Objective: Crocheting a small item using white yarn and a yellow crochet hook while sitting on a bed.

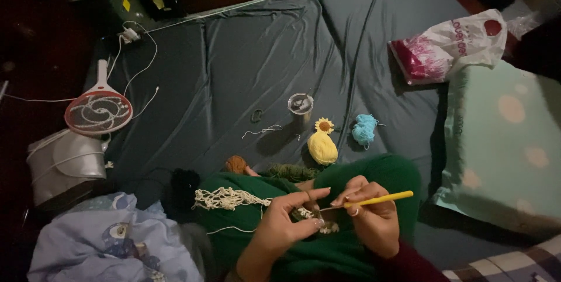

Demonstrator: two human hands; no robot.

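Small crochet piece (pixel 310 216) mostly hidden btwn fingers, hook tip behind left hand (pixel 286 223), black yarn ball (pixel 184 185) lost in shadow, patterned cushion (pixel 514 142) cut off at right edge, forearms cut by bottom edge

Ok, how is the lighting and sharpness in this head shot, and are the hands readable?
Head view: dim overall, left edge and top corners nearly black; the right hand with the yellow crochet hook and the left hand are lit and fairly sharp; the white plastic bag is the brightest patch; the small piece between the fingers is too dark to make out.
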